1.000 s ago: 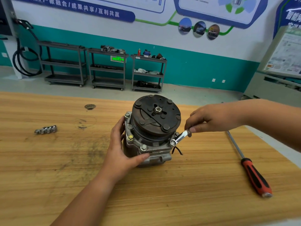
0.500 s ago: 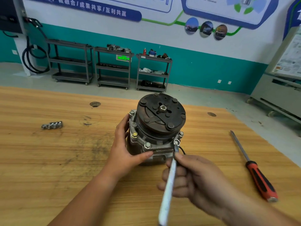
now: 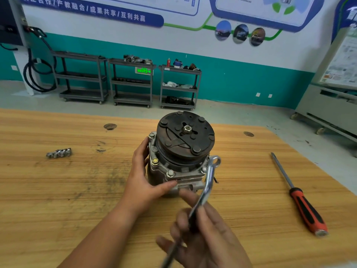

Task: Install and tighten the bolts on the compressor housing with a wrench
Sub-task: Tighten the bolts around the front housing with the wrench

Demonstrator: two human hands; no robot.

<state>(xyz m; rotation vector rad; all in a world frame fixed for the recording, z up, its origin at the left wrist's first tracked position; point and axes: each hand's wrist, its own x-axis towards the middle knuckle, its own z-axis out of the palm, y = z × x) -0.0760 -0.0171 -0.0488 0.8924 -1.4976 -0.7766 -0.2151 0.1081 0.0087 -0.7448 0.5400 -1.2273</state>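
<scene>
One screwdriver (image 3: 307, 209) right, metal pieces (image 3: 59, 153) left; left hand (image 3: 143, 182) grips compressor (image 3: 181, 144), right hand (image 3: 208, 235) grips wrench (image 3: 209, 178).

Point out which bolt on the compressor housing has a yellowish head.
The left-side bolt on the compressor housing, beside the left hand. Its head is yellowish; the front bolt and the right-side bolt beside the wrench are silver.

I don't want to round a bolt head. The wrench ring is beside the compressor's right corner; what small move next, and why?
Probably lower the ring of the wrench onto the front-right bolt and seat it fully before turning. The ring looks clear of that bolt, just up and right of it. The left hand grips the compressor steady, and the right hand holds the wrench handle.
</scene>
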